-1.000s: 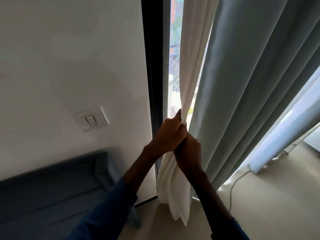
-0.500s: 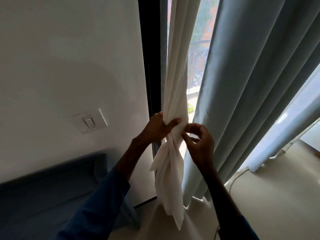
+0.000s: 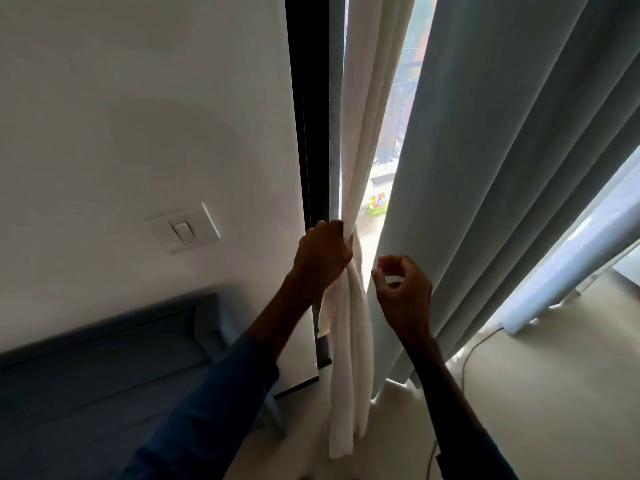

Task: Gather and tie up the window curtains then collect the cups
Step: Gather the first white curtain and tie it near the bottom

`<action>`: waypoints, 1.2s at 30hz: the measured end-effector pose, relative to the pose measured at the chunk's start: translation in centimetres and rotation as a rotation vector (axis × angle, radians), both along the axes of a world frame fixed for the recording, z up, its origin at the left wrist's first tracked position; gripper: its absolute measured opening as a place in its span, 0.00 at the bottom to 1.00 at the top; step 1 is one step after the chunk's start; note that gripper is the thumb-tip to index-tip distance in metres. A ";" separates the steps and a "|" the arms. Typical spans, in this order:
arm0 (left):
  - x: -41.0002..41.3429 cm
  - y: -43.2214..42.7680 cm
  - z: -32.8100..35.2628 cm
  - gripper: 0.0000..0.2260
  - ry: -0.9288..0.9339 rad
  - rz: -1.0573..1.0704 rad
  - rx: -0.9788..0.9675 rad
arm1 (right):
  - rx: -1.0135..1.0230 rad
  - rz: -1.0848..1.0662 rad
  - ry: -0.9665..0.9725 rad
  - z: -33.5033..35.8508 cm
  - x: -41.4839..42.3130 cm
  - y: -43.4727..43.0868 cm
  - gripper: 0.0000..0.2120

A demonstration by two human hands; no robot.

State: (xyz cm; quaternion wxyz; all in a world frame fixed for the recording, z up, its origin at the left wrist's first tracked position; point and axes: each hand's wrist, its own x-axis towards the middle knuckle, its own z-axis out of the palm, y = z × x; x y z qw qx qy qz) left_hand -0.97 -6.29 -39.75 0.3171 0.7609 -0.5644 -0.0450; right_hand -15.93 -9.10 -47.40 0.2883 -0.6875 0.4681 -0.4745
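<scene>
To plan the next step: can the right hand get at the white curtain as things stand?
Probably yes. The right hand is empty, close beside the white curtain, near where the left hand grips it; nothing shows between them.

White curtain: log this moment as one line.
left grip: holds white curtain bunched | right grip: curled, empty, beside it | grey curtain: hangs loose | cups: not in view
</scene>
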 end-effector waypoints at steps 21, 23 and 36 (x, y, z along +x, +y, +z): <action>-3.3 -3.0 -1.3 0.15 0.004 0.198 -0.105 | 0.241 0.105 -0.050 -3.5 2.8 1.1 0.10; -3.2 -3.2 -1.3 0.17 0.010 0.199 -0.098 | 0.244 0.086 -0.050 -3.7 2.7 1.2 0.09; -2.1 -4.3 -0.5 0.11 0.063 0.157 0.132 | 0.775 0.448 -0.426 -0.7 1.2 0.2 0.12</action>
